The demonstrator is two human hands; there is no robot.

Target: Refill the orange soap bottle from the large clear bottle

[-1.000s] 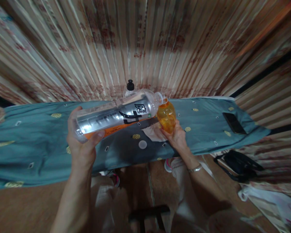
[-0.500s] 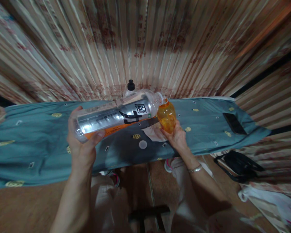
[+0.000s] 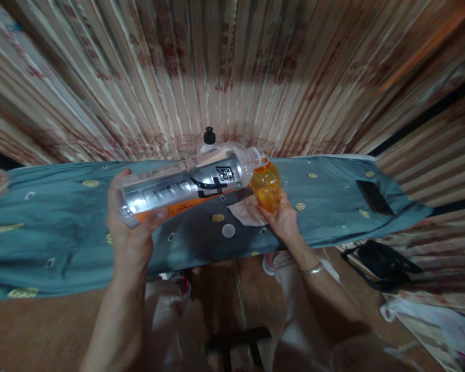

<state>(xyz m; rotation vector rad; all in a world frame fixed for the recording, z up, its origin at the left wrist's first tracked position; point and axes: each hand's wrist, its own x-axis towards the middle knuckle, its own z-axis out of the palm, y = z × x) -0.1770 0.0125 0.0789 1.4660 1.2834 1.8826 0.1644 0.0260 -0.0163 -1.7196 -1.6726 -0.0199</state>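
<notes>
Left hand (image 3: 134, 232) gripping tipped big bottle (image 3: 186, 185), mouth touching small orange bottle (image 3: 266, 187) clasped in right hand (image 3: 282, 221).

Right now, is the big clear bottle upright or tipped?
Tipped: the big clear bottle lies nearly level in the left hand, mouth at the small orange bottle.

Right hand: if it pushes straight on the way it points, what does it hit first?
The right hand, holding the small orange bottle, points up and away. That bottle already meets the mouth of the big bottle; beyond that, probably the curtain, though depth is unclear.
</notes>
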